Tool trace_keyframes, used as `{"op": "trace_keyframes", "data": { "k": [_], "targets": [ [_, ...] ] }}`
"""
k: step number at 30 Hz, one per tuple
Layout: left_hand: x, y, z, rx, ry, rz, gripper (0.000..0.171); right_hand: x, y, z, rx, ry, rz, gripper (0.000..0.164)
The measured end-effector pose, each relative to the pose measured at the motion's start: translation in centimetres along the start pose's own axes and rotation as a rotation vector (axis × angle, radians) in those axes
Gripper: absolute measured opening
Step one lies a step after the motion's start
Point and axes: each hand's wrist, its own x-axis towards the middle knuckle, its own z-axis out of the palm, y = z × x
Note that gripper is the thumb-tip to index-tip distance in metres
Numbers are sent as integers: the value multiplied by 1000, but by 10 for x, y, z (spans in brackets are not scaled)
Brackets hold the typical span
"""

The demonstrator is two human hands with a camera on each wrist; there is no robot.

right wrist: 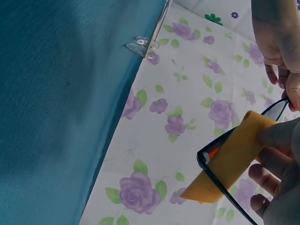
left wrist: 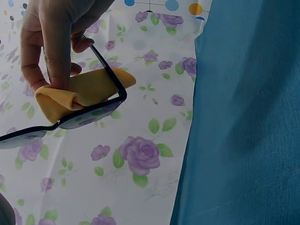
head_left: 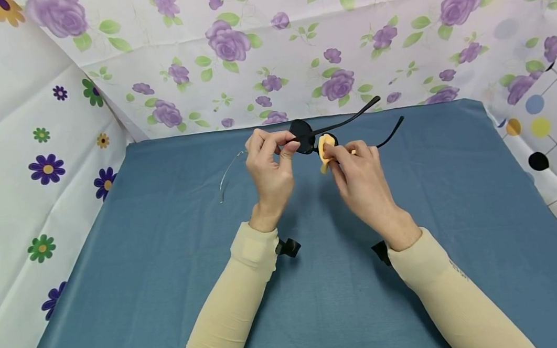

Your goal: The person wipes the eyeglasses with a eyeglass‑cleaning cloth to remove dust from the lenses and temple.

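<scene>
My left hand (head_left: pixel 271 166) pinches a pair of black sunglasses (head_left: pixel 303 136) by the corner of the frame, holding them up above the table's far side. Both temples are unfolded and point to the right. A folded yellow cloth (head_left: pixel 326 145) wraps the other lens, pinched there by my right hand (head_left: pixel 361 177). In the left wrist view the cloth (left wrist: pixel 86 91) lies against the inner side of that lens, between frame and fingers. The right wrist view has the cloth (right wrist: pixel 239 159) hanging past the frame's corner, with an orange-red patch between cloth and rim.
Thin-framed eyeglasses (head_left: pixel 228 172) lie on the blue tablecloth (head_left: pixel 179 263), left of my left hand; their nose pads (right wrist: pixel 140 43) show in the right wrist view. A floral sheet (head_left: pixel 236 87) hangs behind the table's far edge. Another flower-print sheet (head_left: pixel 39 202) covers the left side.
</scene>
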Motion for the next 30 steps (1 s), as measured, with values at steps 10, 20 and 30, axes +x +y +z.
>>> {"op": "trace_keyframes", "data": {
  "k": [10, 20, 30],
  "targets": [
    [2, 4, 0, -23, -20, 52, 27, 1, 5, 0, -73, -42, 86, 10],
    [2, 5, 1, 5, 43, 66, 32, -1, 3, -2, -111, -173, 73, 8],
    [2, 2, -3, 30, 41, 36, 31, 0, -8, -8, 83, -325, 125, 9]
  ]
}}
